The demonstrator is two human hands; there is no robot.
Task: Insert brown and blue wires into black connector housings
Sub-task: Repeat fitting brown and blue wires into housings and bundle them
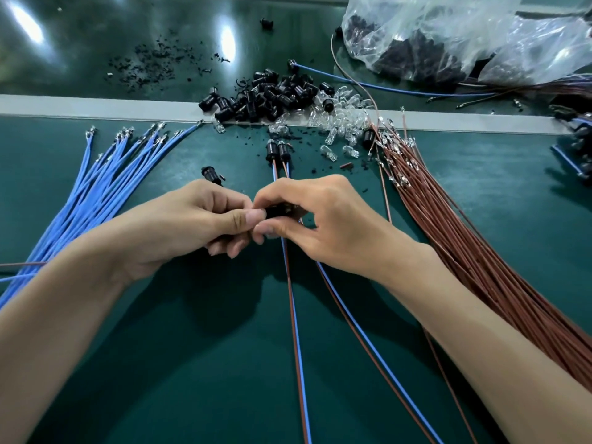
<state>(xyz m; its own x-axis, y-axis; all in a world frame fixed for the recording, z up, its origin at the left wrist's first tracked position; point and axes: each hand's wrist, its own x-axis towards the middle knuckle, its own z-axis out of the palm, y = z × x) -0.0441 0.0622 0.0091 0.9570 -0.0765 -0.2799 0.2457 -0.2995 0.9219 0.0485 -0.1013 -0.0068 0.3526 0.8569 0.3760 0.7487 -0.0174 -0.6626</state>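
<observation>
A small black housing (278,211) sits between the two hands, above the middle of the green table (192,363), mostly hidden by fingertips. The left hand (195,219) pinches it from the left, thumb flat on top and fingers curled beneath. The right hand (323,219) pinches its other end between thumb and forefinger, knuckles arched high. Both bare forearms reach in from the near edge.

Two thin blue-and-brown wire pairs (296,347) run out from under the hands toward the near edge — which one feeds the held housing I cannot tell. Just beyond the hands lie two wired housings (278,150), side by side.

To the left fans a blue bundle (96,193) with bright metal tips; to the right, a thicker brown bundle (464,238), likewise tipped. Farther back a pile (272,94) of glossy black cylindrical housings touches a scatter of clear glass bulbs (346,115), and a crinkled clear bag (448,36) holds dark parts.
</observation>
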